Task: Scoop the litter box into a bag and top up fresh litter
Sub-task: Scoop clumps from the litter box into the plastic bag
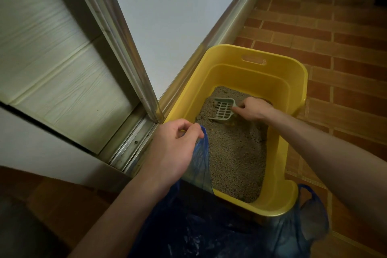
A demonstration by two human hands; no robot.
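The litter box [293,81] sits on the floor [345,37], with the door frame [134,73] to its left. The scoop [223,109] lies in the litter [236,153]. The bag [201,226] is in front of the box.

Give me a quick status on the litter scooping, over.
Left hand pinching blue bag edge up; right hand gripping scoop handle. Scoop in litter, yellow box. Nothing blocking.

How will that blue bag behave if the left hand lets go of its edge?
The blue bag looks thin and crinkled, so it is probably floppy and would likely sag shut. Only the left hand pinching its edge seems to keep the mouth up beside the litter box. It is likely very light, easily shifted.
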